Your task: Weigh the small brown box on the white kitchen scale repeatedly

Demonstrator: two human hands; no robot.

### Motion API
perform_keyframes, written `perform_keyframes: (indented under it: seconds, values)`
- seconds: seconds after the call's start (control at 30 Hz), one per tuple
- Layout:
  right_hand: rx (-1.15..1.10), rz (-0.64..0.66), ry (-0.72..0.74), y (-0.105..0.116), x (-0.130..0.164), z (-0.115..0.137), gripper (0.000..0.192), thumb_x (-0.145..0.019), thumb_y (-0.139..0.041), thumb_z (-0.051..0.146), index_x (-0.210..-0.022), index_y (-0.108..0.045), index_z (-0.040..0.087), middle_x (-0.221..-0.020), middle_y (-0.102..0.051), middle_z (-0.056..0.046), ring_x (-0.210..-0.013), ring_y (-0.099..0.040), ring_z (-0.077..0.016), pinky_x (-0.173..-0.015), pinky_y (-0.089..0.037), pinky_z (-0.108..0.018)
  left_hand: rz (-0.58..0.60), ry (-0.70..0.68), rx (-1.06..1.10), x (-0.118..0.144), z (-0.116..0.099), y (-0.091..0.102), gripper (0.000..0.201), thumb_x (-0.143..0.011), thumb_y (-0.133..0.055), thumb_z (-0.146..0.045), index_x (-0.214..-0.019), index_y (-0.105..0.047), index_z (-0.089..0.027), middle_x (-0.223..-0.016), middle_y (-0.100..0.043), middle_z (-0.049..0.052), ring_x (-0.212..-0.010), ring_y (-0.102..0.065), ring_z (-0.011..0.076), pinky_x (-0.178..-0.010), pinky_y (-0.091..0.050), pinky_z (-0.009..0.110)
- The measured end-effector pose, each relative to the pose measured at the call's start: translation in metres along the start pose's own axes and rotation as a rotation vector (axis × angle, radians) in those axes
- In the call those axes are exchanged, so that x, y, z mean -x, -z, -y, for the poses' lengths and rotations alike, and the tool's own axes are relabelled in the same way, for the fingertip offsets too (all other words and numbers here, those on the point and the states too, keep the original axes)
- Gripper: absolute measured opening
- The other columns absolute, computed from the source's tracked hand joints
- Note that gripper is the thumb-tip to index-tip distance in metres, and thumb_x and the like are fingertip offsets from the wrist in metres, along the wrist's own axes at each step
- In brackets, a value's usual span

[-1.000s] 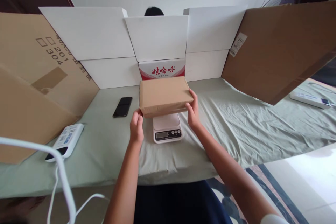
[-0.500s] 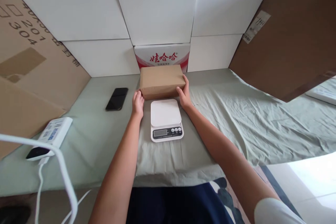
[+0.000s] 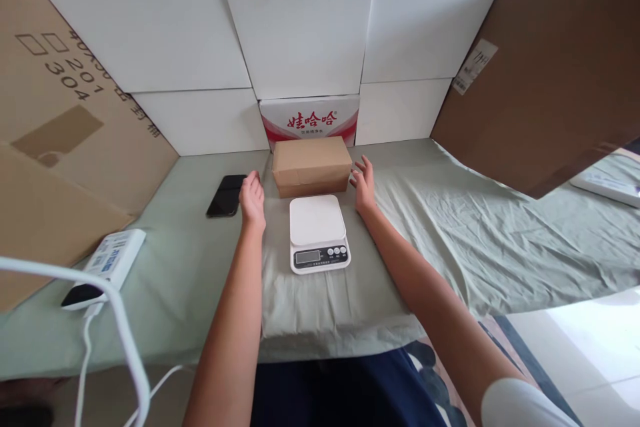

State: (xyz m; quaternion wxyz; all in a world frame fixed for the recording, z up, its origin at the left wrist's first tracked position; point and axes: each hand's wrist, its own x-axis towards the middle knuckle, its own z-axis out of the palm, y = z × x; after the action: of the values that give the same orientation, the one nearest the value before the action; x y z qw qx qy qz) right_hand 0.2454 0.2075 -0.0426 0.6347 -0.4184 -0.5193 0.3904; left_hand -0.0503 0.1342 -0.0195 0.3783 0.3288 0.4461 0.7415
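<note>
While the green sheet (image 3: 450,227) covers the table, a brown cardboard box (image 3: 311,165) lies at twelve o'clock of the white kitchen scale (image 3: 317,232). Left hand (image 3: 252,199) at nine, right hand (image 3: 364,184) at three, both spread wide, empty, beside the box.

A white kitchen scale (image 3: 318,232) sits on the green sheet (image 3: 475,227). Left of the scale lie a black phone (image 3: 227,195) and a power strip (image 3: 106,267); white boards (image 3: 300,40) stand behind it.

Scale display (image 3: 307,256) digits too small
</note>
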Motion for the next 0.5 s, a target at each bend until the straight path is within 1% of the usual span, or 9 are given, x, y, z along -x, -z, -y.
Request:
perform_keyframes:
  seconds: [0.07, 0.13, 0.23, 0.3, 0.37, 0.5]
  values:
    - [0.001, 0.057, 0.025, -0.002, 0.000, 0.000, 0.073, -0.090, -0.056, 0.055, -0.154, -0.036, 0.028, -0.156, -0.051, -0.016, -0.135, -0.059, -0.0289, -0.114, -0.049, -0.055, 0.006, 0.035, -0.021, 0.003, 0.002, -0.006, 0.070, -0.092, -0.047, -0.071, -0.141, -0.066, -0.024, -0.166, -0.048, 0.015, -0.158, -0.039, 0.0271, -0.129, -0.029, 0.045]
    - [-0.008, 0.088, 0.047, -0.005, 0.001, 0.000, 0.072, -0.089, -0.058, 0.056, -0.153, -0.039, 0.027, -0.154, -0.054, -0.015, -0.133, -0.060, -0.0286, -0.113, -0.050, -0.055, 0.028, 0.076, -0.048, 0.005, 0.006, -0.010, 0.071, -0.092, -0.048, -0.073, -0.140, -0.067, -0.024, -0.165, -0.048, 0.016, -0.157, -0.040, 0.0280, -0.129, -0.028, 0.046]
    - [0.001, 0.102, 0.062, -0.008, 0.005, 0.004, 0.074, -0.086, -0.061, 0.055, -0.151, -0.042, 0.025, -0.149, -0.059, -0.015, -0.127, -0.063, -0.0291, -0.113, -0.050, -0.056, 0.069, 0.110, -0.084, 0.005, 0.014, -0.012, 0.080, -0.090, -0.046, -0.080, -0.143, -0.064, -0.022, -0.165, -0.047, 0.018, -0.158, -0.039, 0.0298, -0.130, -0.027, 0.047]
    - [0.032, 0.139, 0.080, -0.009, 0.008, 0.010, 0.074, -0.085, -0.062, 0.052, -0.151, -0.044, 0.023, -0.148, -0.061, -0.015, -0.127, -0.063, -0.0297, -0.115, -0.050, -0.056, 0.097, 0.116, -0.102, 0.004, 0.018, -0.012, 0.086, -0.089, -0.044, -0.084, -0.146, -0.062, -0.022, -0.166, -0.046, 0.019, -0.158, -0.039, 0.0311, -0.129, -0.028, 0.048]
    - [0.063, 0.180, 0.097, -0.011, 0.012, 0.016, 0.074, -0.085, -0.063, 0.048, -0.151, -0.043, 0.023, -0.151, -0.060, -0.014, -0.131, -0.061, -0.0303, -0.118, -0.048, -0.056, 0.116, 0.120, -0.109, 0.004, 0.020, -0.012, 0.088, -0.088, -0.044, -0.085, -0.146, -0.062, -0.021, -0.165, -0.047, 0.020, -0.157, -0.040, 0.0318, -0.129, -0.029, 0.048]
    - [0.080, 0.197, 0.062, -0.013, 0.016, 0.025, 0.076, -0.086, -0.061, 0.045, -0.156, -0.038, 0.027, -0.164, -0.049, -0.011, -0.140, -0.056, -0.0321, -0.121, -0.045, -0.057, 0.097, 0.135, -0.101, 0.008, 0.020, -0.017, 0.082, -0.092, -0.047, -0.078, -0.146, -0.062, -0.018, -0.162, -0.051, 0.019, -0.155, -0.044, 0.0300, -0.128, -0.030, 0.043]
